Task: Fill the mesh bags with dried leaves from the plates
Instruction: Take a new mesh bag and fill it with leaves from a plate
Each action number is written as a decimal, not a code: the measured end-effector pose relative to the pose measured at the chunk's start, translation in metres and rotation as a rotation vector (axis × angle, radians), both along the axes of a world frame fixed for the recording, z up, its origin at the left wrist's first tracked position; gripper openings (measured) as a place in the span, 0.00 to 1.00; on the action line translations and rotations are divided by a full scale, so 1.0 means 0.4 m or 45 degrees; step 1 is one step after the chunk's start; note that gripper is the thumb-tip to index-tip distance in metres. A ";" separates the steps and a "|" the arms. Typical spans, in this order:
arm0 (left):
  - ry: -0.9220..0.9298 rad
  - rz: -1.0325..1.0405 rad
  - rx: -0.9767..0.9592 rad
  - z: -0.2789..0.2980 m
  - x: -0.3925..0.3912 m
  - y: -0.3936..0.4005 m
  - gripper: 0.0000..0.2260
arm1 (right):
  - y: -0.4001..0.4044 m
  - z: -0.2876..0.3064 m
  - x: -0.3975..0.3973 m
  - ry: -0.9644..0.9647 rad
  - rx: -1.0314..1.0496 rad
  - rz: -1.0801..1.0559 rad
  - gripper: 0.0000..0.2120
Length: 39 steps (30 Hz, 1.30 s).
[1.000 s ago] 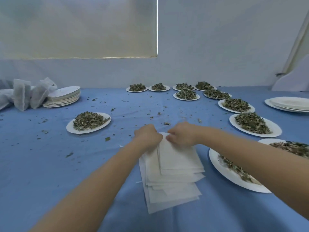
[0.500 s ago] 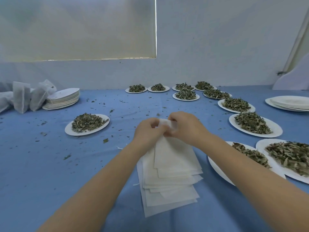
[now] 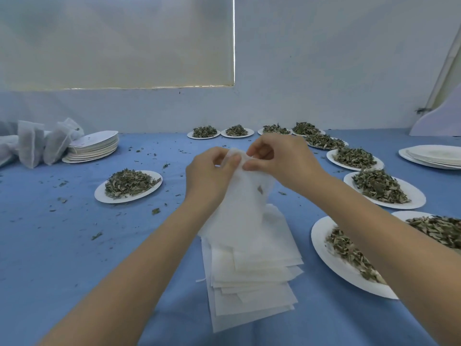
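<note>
Now both hands pinch an empty mesh bag; plates hold dried leaves.

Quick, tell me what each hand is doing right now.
Left hand: pinches the top edge of a mesh bag.
Right hand: pinches the same mesh bag's top edge.

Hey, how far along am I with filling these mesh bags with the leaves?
Done: a few filled bags stand at far left beside a stack of emptied plates. In hand: your left hand and right hand pinch the top edge of one empty mesh bag, lifted off the pile of flat bags. Left: roughly ten plates of leaves, including the lone plate, are still heaped.
</note>
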<state>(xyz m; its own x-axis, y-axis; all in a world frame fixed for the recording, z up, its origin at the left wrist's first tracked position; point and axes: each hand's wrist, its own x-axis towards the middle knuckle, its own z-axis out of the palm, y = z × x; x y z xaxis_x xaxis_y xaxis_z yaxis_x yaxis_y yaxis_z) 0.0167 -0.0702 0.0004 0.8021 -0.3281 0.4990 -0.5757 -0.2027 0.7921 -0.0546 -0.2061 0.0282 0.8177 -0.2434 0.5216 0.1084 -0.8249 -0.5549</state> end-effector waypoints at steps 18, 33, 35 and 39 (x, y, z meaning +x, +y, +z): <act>-0.255 0.162 0.094 0.089 0.212 0.208 0.05 | 0.194 0.056 0.269 -0.018 -0.046 0.322 0.06; -0.096 -0.106 0.001 0.098 0.290 0.195 0.05 | 0.192 0.043 0.330 0.241 0.077 0.491 0.18; -0.099 -0.100 0.080 0.097 0.290 0.192 0.06 | 0.187 0.043 0.333 0.302 0.098 0.509 0.19; -0.174 0.020 0.188 0.084 0.292 0.184 0.07 | 0.174 0.038 0.351 0.427 0.296 0.540 0.20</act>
<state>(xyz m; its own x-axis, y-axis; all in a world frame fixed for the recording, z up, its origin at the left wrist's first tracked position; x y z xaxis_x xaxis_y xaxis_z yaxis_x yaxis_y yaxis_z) 0.1335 0.0035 0.0341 0.7360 -0.3936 0.5508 -0.6715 -0.3212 0.6678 0.0860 -0.1363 0.0434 0.9797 0.0639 0.1898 0.1897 -0.6001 -0.7771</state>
